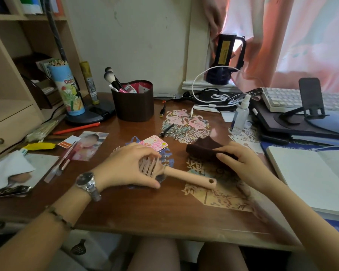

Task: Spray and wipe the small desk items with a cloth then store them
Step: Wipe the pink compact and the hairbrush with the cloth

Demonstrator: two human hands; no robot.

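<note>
Our left hand is clamped over the head of a peach hairbrush, fingers curled around the bristle end, so most of the head is hidden; only a patch of bristles shows between the fingers. The handle sticks out to the right, lying low over the wooden desk, with a hole near its tip; we can't tell if it touches the surface. A wristwatch sits on that wrist. Our right hand pinches a dark brown cloth, thumb on top, fingers under the near edge; the cloth's far corner peaks up, the rest rests on the desk just right of the brush. The hand is slightly motion-blurred. A clear spray bottle stands upright far right of the cloth, well apart from both hands, near the stack of dark tablets or folders under the keyboard, which is cut off at the right edge. A phone stand blocks part of the keyboard. A pink card lies just beyond the left hand, its near corner hidden by the fingers. The flamingo paper cutout lies flat mid-desk with a black clip on it; small parts there are too fine to identify. The brown holder with makeup brushes stands far centre. A photo lies at left, blurred. An open notebook at right runs out of frame.
</note>
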